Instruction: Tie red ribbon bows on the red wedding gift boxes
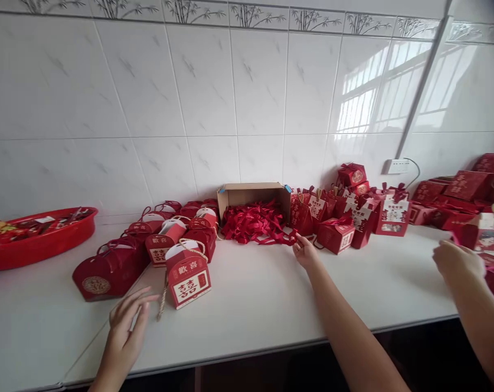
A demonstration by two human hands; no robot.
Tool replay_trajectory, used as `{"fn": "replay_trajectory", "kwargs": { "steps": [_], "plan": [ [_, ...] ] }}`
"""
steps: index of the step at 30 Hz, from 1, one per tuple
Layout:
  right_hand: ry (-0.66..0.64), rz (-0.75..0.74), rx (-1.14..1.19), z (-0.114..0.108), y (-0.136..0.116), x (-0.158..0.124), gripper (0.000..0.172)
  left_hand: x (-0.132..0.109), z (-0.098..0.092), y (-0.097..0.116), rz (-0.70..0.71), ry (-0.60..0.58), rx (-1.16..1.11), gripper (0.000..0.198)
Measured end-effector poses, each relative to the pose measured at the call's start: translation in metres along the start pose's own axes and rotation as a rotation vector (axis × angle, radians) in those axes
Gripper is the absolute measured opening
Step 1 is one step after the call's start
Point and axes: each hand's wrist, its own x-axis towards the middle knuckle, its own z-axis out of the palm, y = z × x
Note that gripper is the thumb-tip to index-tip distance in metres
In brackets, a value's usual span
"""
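Pinching a red ribbon (286, 238) with the right hand (306, 253), just off the front right corner of the carton (250, 195). Holding the left hand (128, 321) loose, fingers parted, front left of the carton, near a red gift box (189, 280).

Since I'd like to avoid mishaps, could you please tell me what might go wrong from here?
The ribbons lie in a loose heap, so pulling one at the right hand could drag others along. The left hand is close to the rope of the front box; it might catch it and tip the box.
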Motion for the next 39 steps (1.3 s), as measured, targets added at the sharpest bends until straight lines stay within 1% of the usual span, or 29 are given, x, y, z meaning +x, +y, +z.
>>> {"fn": "replay_trajectory", "kwargs": {
  "steps": [2,5,7,9,12,14,15,16,17,18,19,20,21,22,23,24,26,27,28,29,30,32,33,34,35,36,38,39],
  "plan": [
    [-0.015,0.084,-0.048,0.005,0.002,-0.001,0.029,0.001,-0.005,0.012,-0.029,0.093,-0.027,0.035],
    [-0.053,0.110,-0.142,0.016,0.004,-0.006,0.020,0.012,-0.006,0.031,-0.096,0.124,-0.081,0.036],
    [-0.077,0.078,-0.196,0.029,0.002,-0.011,0.015,0.027,-0.004,0.040,-0.145,0.084,-0.131,0.041],
    [-0.107,0.026,-0.255,0.050,-0.005,-0.015,0.015,0.044,0.002,0.044,-0.204,0.025,-0.186,0.045],
    [-0.186,-0.062,-0.328,0.091,-0.031,-0.019,0.016,0.068,0.011,0.045,-0.266,-0.085,-0.198,0.054],
    [-0.223,-0.137,-0.339,0.118,-0.057,-0.025,0.021,0.078,0.015,0.047,-0.281,-0.126,-0.150,0.056],
    [-0.232,-0.180,-0.327,0.129,-0.071,-0.030,0.024,0.081,0.016,0.050,-0.279,-0.122,-0.107,0.056],
    [-0.238,-0.242,-0.302,0.139,-0.085,-0.036,0.027,0.084,0.016,0.053,-0.270,-0.110,-0.053,0.056],
    [-0.239,-0.364,-0.238,0.146,-0.098,-0.043,0.026,0.086,0.016,0.056,-0.266,-0.090,0.015,0.057],
    [-0.241,-0.476,-0.147,0.151,-0.109,-0.051,0.023,0.088,0.015,0.060,-0.262,-0.084,0.080,0.059],
    [-0.246,-0.557,-0.071,0.155,-0.119,-0.059,0.019,0.091,0.014,0.063,-0.266,-0.106,0.140,0.060],
    [-0.233,-0.626,-0.017,0.157,-0.126,-0.067,0.019,0.094,0.013,0.067,-0.272,-0.153,0.195,0.060],
    [-0.222,-0.666,0.009,0.157,-0.130,-0.074,0.020,0.098,0.012,0.072,-0.268,-0.202,0.240,0.059],
    [-0.213,-0.670,0.007,0.157,-0.132,-0.080,0.019,0.103,0.011,0.076,-0.245,-0.244,0.273,0.057],
    [-0.221,-0.635,-0.028,0.157,-0.133,-0.085,0.019,0.108,0.011,0.082,-0.199,-0.276,0.289,0.054],
    [-0.261,-0.578,-0.095,0.156,-0.133,-0.089,0.019,0.113,0.010,0.088,-0.125,-0.307,0.281,0.050],
    [-0.381,-0.448,-0.274,0.155,-0.132,-0.094,0.022,0.122,0.008,0.101,0.050,-0.385,0.183,0.045],
    [-0.448,-0.392,-0.375,0.156,-0.131,-0.095,0.024,0.124,0.007,0.106,0.104,-0.407,0.113,0.044],
    [-0.505,-0.348,-0.471,0.156,-0.131,-0.096,0.025,0.125,0.005,0.109,0.134,-0.397,0.049,0.043],
    [-0.545,-0.316,-0.560,0.157,-0.131,-0.097,0.026,0.124,0.004,0.110,0.132,-0.347,-0.007,0.042],
    [-0.568,-0.290,-0.643,0.157,-0.131,-0.097,0.027,0.121,0.003,0.107,0.097,-0.280,-0.046,0.041],
    [-0.593,-0.244,-0.798,0.158,-0.129,-0.096,0.025,0.109,0.002,0.094,-0.022,-0.151,-0.078,0.039],
    [-0.600,-0.231,-0.870,0.157,-0.128,-0.094,0.021,0.102,0.003,0.085,-0.097,-0.131,-0.088,0.039],
    [-0.609,-0.226,-0.939,0.156,-0.126,-0.091,0.016,0.096,0.005,0.075,-0.162,-0.136,-0.101,0.042],
    [-0.622,-0.221,-0.996,0.155,-0.124,-0.088,0.012,0.089,0.007,0.066,-0.198,-0.166,-0.113,0.052],
    [-0.644,-0.210,-1.034,0.154,-0.123,-0.084,0.012,0.085,0.009,0.058,-0.229,-0.196,-0.138,0.059],
    [-0.689,-0.136,-1.012,0.152,-0.120,-0.076,0.015,0.079,0.013,0.050,-0.286,-0.257,-0.203,0.067],
    [-0.695,-0.079,-0.935,0.152,-0.119,-0.073,0.015,0.078,0.014,0.050,-0.317,-0.274,-0.227,0.065]
  ]
}}
